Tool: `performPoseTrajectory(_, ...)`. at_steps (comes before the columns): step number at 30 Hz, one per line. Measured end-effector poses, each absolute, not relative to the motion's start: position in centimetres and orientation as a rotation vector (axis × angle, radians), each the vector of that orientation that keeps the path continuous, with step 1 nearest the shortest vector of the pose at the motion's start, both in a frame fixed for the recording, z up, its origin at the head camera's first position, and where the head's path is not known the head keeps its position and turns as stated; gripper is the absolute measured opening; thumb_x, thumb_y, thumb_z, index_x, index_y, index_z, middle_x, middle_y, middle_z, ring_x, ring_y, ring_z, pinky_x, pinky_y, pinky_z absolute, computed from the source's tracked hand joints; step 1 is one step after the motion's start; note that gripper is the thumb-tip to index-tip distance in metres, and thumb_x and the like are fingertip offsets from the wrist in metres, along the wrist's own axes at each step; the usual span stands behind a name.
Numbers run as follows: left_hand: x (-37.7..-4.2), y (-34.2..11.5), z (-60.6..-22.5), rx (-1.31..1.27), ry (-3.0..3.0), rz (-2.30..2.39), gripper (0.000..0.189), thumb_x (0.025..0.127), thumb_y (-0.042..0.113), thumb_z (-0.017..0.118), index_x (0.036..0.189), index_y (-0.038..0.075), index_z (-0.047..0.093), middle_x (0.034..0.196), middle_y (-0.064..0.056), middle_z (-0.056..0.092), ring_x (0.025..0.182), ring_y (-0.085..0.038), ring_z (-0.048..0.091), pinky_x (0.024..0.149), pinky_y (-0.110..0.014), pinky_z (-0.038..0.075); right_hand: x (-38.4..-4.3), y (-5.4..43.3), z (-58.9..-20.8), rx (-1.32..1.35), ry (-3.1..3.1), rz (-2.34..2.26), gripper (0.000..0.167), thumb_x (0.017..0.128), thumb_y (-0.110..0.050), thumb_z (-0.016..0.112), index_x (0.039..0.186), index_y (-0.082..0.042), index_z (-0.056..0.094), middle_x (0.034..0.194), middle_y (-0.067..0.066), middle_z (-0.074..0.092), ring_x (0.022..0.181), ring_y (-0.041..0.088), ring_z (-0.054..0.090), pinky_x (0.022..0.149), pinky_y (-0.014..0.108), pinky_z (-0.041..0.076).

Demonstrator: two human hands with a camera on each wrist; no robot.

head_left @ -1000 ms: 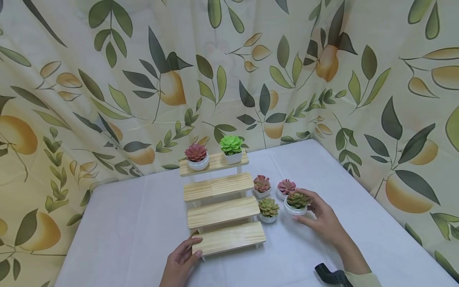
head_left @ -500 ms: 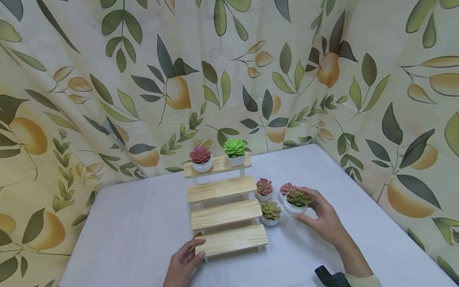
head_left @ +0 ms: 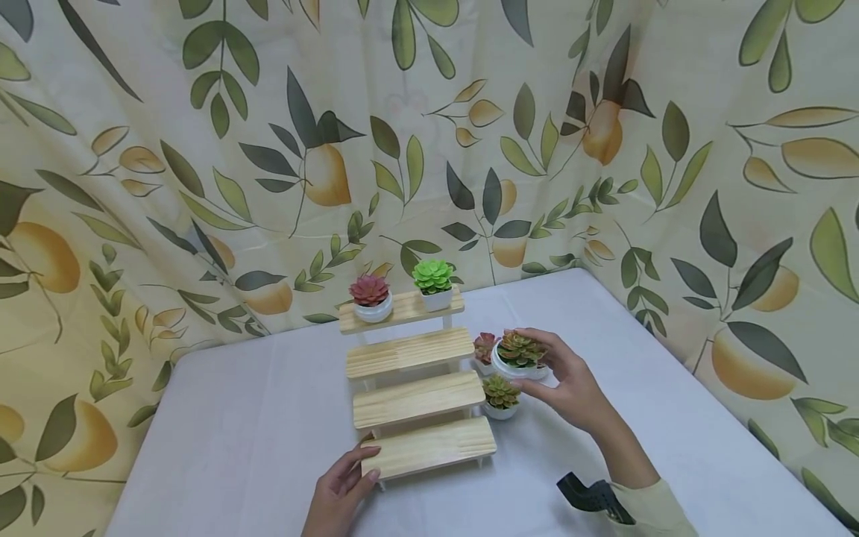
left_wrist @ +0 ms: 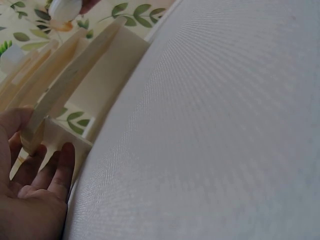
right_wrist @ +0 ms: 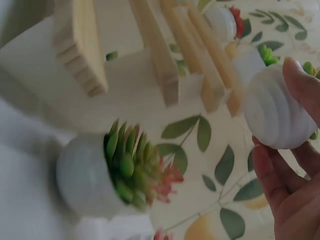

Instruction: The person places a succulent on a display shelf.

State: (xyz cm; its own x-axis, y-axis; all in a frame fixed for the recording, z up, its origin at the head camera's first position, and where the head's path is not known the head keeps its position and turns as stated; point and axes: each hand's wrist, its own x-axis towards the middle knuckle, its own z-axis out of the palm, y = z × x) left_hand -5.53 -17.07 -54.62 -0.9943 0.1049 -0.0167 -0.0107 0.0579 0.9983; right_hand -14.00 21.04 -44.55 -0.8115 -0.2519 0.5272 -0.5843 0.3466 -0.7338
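My right hand (head_left: 570, 384) holds a potted green-brown succulent (head_left: 521, 349) raised beside the wooden tiered stand (head_left: 417, 400). Thumb and fingers grip its ribbed white pot (right_wrist: 275, 110), which is tipped on its side in the right wrist view. With my left hand (head_left: 341, 485) I pinch the left end of the stand's lowest board (head_left: 429, 449); the left wrist view has the thumb above and fingers beneath it. A yellow-green succulent (head_left: 500, 392) in a white pot and a reddish one (head_left: 485, 347) stand by the stand's right side. The held pot partly covers the reddish plant.
On the top board sit a dark pink succulent (head_left: 370, 291) in a round pot and a bright green one (head_left: 432, 276) in a square pot. A white cloth covers the table (head_left: 248, 418). Behind hangs a leaf-and-fruit-print curtain (head_left: 429, 194). A black curved piece (head_left: 582, 492) lies by the right sleeve.
My right hand has carried the held succulent leftward and up toward the stand, now overlapping the plants there. The left hand keeps its hold on the lowest board. The head view shifted slightly.
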Motion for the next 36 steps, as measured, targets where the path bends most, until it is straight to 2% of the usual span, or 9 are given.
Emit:
performPoseTrajectory(4, -5.6, -17.1, -54.7, 0.105, 2.183, 2.118, 0.04, 0.098, 0.017, 0.073, 0.133, 0.0, 0.063, 0.152, -0.029, 0.045, 0.14, -0.051, 0.038, 0.107, -0.039, 0.047, -14.6, 19.4, -43.5, 0.813, -2.286, 1.494, 0.078, 0.082, 0.006, 0.086, 0.149, -0.012, 0.049, 0.147, 0.006, 0.057, 0.129, 0.013, 0.054, 0.097, 0.026, 0.05)
performPoseTrajectory(6, -5.7, -17.0, -54.8, 0.105, 2.172, 2.124, 0.04, 0.098, 0.017, 0.073, 0.133, 0.0, 0.063, 0.153, -0.03, 0.043, 0.139, -0.052, 0.04, 0.105, -0.038, 0.049, -14.9, 18.6, -43.0, 0.856, -2.276, 1.524, 0.077, 0.083, 0.005, 0.085, 0.148, -0.013, 0.049, 0.147, 0.005, 0.057, 0.131, 0.016, 0.054, 0.099, 0.03, 0.05)
performPoseTrajectory(12, -5.6, -17.1, -54.9, 0.128, 2.237, 2.089, 0.038, 0.098, 0.017, 0.073, 0.132, 0.003, 0.065, 0.142, -0.018, 0.059, 0.144, -0.047, 0.035, 0.112, -0.045, 0.038, -15.6, 15.8, -42.2, 0.893, -2.295, 1.518, 0.073, 0.085, -0.003, 0.087, 0.147, -0.016, 0.052, 0.144, 0.004, 0.059, 0.128, 0.019, 0.056, 0.101, 0.038, 0.053)
performPoseTrajectory(16, -5.6, -17.2, -55.0, 0.133, 2.253, 2.08, 0.037, 0.098, 0.018, 0.073, 0.132, 0.004, 0.065, 0.141, -0.015, 0.061, 0.146, -0.046, 0.033, 0.114, -0.048, 0.033, -16.1, 13.6, -42.0, 0.929, -2.284, 1.569, 0.072, 0.084, -0.005, 0.087, 0.147, -0.016, 0.054, 0.142, 0.005, 0.06, 0.125, 0.023, 0.059, 0.099, 0.048, 0.055)
performPoseTrajectory(20, -5.7, -17.2, -54.9, 0.108, 2.236, 2.088, 0.038, 0.098, 0.018, 0.074, 0.131, 0.004, 0.065, 0.143, -0.015, 0.059, 0.147, -0.045, 0.032, 0.115, -0.046, 0.032, -16.7, 11.1, -41.8, 0.969, -2.271, 1.534, 0.071, 0.084, -0.01, 0.089, 0.146, -0.014, 0.055, 0.141, 0.002, 0.061, 0.125, 0.022, 0.06, 0.101, 0.043, 0.055)
performPoseTrajectory(24, -5.7, -17.2, -54.8, 0.096, 2.218, 2.091, 0.038, 0.098, 0.019, 0.074, 0.131, 0.004, 0.065, 0.144, -0.016, 0.058, 0.147, -0.044, 0.033, 0.115, -0.045, 0.031, -17.2, 8.9, -41.9, 0.946, -2.271, 1.512, 0.071, 0.084, -0.016, 0.09, 0.146, -0.019, 0.055, 0.142, -0.003, 0.06, 0.127, 0.018, 0.059, 0.102, 0.038, 0.054)
performPoseTrajectory(29, -5.8, -17.2, -54.8, 0.097, 2.185, 2.086, 0.04, 0.098, 0.021, 0.074, 0.133, 0.004, 0.064, 0.149, -0.021, 0.052, 0.144, -0.045, 0.037, 0.115, -0.045, 0.032, -17.6, 7.1, -42.0, 0.958, -2.272, 1.579, 0.07, 0.085, -0.015, 0.089, 0.146, -0.017, 0.055, 0.142, 0.0, 0.059, 0.127, 0.018, 0.058, 0.103, 0.034, 0.054)
performPoseTrajectory(36, -5.7, -17.2, -54.7, 0.086, 2.127, 2.132, 0.041, 0.098, 0.019, 0.074, 0.133, 0.001, 0.063, 0.152, -0.026, 0.046, 0.142, -0.046, 0.039, 0.11, -0.033, 0.043, -17.8, 5.3, -42.1, 1.017, -2.246, 1.645, 0.069, 0.085, -0.012, 0.088, 0.145, -0.014, 0.055, 0.142, 0.002, 0.059, 0.129, 0.018, 0.057, 0.108, 0.032, 0.049)
